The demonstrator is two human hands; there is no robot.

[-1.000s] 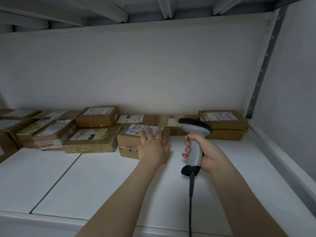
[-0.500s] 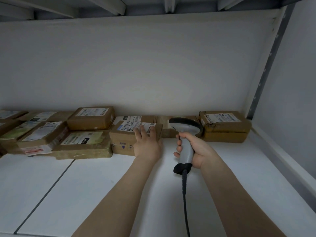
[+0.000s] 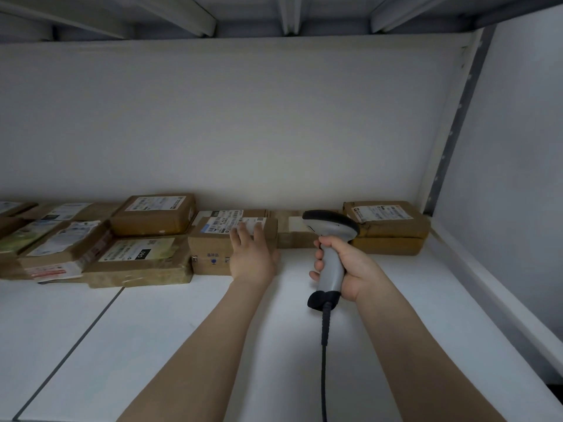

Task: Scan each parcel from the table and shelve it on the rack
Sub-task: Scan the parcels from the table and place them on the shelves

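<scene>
L hand [image 3: 251, 258] flat, fingers [image 3: 243, 234] straight, on parcel [image 3: 210, 248] label [image 3: 224, 224]; print too small to read. R hand [image 3: 350, 266] wrapped round scanner [image 3: 330, 236]; cable [image 3: 323, 360] cut off at bottom.

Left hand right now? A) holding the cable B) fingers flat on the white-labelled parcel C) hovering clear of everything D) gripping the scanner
B: the left hand lies with straight fingers on the labelled parcel; the right hand grips the scanner.

The green-and-white label [image 3: 137, 249] on the flat brown cardboard parcel [image 3: 137, 274] bore a black patch [image 3: 142, 255] reading "050". The other labels were too small to read.
</scene>
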